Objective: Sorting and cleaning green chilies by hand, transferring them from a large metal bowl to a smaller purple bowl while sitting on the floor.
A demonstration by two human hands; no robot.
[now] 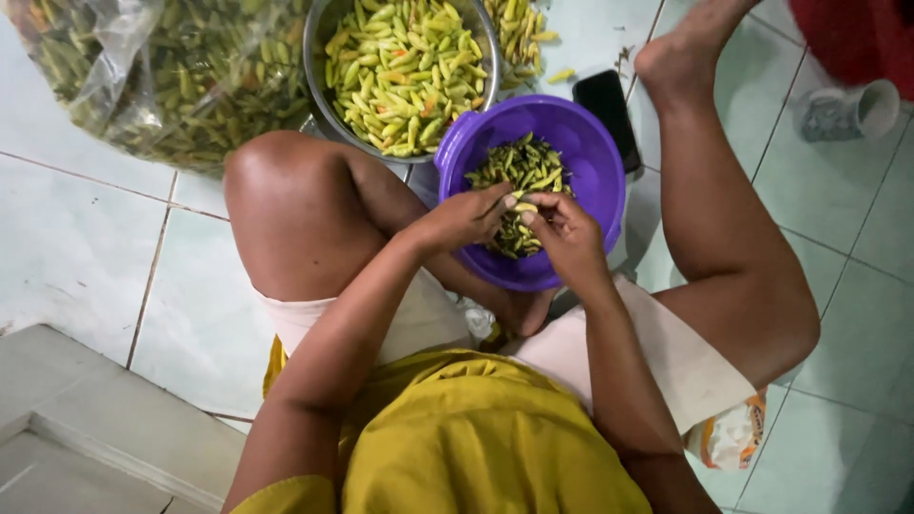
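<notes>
I sit on a tiled floor with a purple plastic bowl [590, 143] between my legs; it holds several dark green chili peppers [522, 167]. My left hand [464, 217] and my right hand [562, 228] meet over the bowl's near side. Both pinch one small pale green chili [522, 201] between their fingertips. Beyond the purple bowl stands a metal bowl [318, 57] full of yellow-green chilies [405, 67].
A clear plastic bag of chilies [181, 76] lies at the top left. More loose chilies [519, 33] sit on the floor past the metal bowl. A black phone [609, 109] lies beside the purple bowl. A white cup [847, 112] stands at the right, a printed packet [733, 438] by my thigh.
</notes>
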